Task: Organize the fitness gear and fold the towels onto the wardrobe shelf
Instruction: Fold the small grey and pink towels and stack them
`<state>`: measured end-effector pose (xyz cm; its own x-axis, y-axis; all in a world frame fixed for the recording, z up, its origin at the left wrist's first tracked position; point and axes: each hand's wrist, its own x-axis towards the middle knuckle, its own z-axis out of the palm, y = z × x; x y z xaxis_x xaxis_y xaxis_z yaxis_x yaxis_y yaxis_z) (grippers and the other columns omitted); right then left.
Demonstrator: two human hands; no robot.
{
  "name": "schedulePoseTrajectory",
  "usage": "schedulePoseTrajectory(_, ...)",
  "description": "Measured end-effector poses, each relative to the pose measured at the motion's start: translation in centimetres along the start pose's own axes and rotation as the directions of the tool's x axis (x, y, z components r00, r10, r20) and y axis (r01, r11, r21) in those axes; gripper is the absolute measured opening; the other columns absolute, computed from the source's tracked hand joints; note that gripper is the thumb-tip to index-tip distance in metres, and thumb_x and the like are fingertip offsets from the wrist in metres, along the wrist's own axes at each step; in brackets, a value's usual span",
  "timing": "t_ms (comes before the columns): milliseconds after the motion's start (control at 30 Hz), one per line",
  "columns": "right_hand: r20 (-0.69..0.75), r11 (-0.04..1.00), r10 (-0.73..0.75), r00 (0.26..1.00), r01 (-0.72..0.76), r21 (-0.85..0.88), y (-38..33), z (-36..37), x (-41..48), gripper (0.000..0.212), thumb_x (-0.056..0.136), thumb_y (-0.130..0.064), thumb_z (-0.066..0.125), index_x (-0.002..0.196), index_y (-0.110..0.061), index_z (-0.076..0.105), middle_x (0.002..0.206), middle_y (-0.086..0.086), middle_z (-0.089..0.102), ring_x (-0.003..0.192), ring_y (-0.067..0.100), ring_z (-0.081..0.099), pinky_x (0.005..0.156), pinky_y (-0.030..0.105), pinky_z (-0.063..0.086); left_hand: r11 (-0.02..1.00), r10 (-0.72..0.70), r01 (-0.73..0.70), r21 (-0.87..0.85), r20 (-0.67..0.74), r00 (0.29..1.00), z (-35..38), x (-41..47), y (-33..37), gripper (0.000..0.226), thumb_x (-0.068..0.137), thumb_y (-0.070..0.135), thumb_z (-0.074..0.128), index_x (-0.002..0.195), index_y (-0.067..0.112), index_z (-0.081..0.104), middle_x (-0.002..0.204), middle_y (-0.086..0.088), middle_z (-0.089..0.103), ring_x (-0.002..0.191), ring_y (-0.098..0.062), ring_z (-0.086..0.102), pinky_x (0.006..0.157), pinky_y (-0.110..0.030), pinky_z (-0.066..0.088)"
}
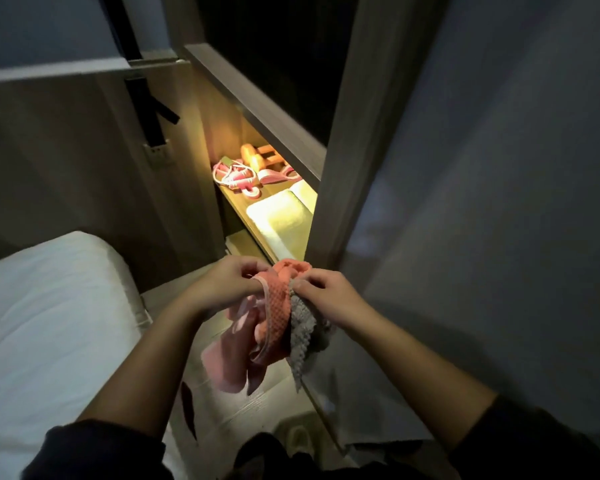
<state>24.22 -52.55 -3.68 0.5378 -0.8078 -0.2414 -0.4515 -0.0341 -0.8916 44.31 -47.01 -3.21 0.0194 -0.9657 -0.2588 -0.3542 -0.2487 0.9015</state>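
Observation:
My left hand pinches the top edge of an orange waffle towel, with a pink towel hanging bunched below it. My right hand grips a grey towel that hangs against the orange one. All three dangle in front of the lit wardrobe shelf. On that shelf lie a folded white towel, a pink jump rope, a pink band and orange dumbbells at the back.
A white bed fills the left side. The open wardrobe door stands at right, with its frame post beside the shelf. A black handle hangs on the left panel. Pale floor shows below the towels.

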Motion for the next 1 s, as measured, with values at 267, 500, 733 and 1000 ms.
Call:
schedulePoseTrajectory(267,0.005,1.000,-0.005,1.000,0.005,0.010,-0.6,0.4,6.2,0.013,0.094,-0.025,0.060,0.084,-0.028,0.069,0.093,-0.006,0.069,0.089,0.010,0.064,0.072,0.021,0.047,0.993,-0.018,0.022,-0.117,0.039,0.999,-3.2,3.6,-1.2,0.013,0.091,0.023,0.067,0.099,0.026,0.076,0.090,-0.002,0.072,0.067,-0.025,0.064,0.052,-0.031,0.047)
schedulePoseTrajectory(500,-0.051,0.995,0.098,0.994,-0.097,0.033,-1.5,2.5,13.7,0.016,0.093,-0.027,0.061,0.091,-0.018,0.073,0.100,-0.003,0.071,0.097,0.015,0.065,0.084,0.032,0.052,0.991,-0.068,0.086,-0.107,0.162,0.984,-9.8,11.0,-3.1,0.018,0.091,0.032,0.065,0.095,0.017,0.075,0.082,-0.006,0.072,0.066,-0.035,0.061,0.052,-0.030,0.047)
schedulePoseTrajectory(733,-0.171,0.972,0.198,0.965,-0.172,0.159,-4.9,6.8,21.0,0.015,0.095,-0.025,0.058,0.093,-0.016,0.071,0.098,0.002,0.071,0.093,0.018,0.068,0.077,0.033,0.055,0.989,-0.125,0.097,0.112,0.290,0.949,-18.7,19.4,-4.0,0.025,0.094,0.028,0.062,0.091,0.005,0.072,0.073,-0.010,0.066,0.057,-0.023,0.058,0.047,-0.025,0.043)
schedulePoseTrajectory(1000,-0.347,0.945,0.273,0.897,-0.183,0.271,-6.2,8.5,24.1,0.014,0.095,-0.021,0.059,0.089,-0.022,0.072,0.087,-0.009,0.071,0.081,0.003,0.065,0.068,0.019,0.047,0.968,-0.188,0.123,0.220,0.307,0.933,-23.1,25.5,-4.1,0.027,0.092,0.033,0.062,0.073,0.017,0.073,0.065,0.003,0.066,0.056,-0.009,0.059,0.055,-0.023,0.045)
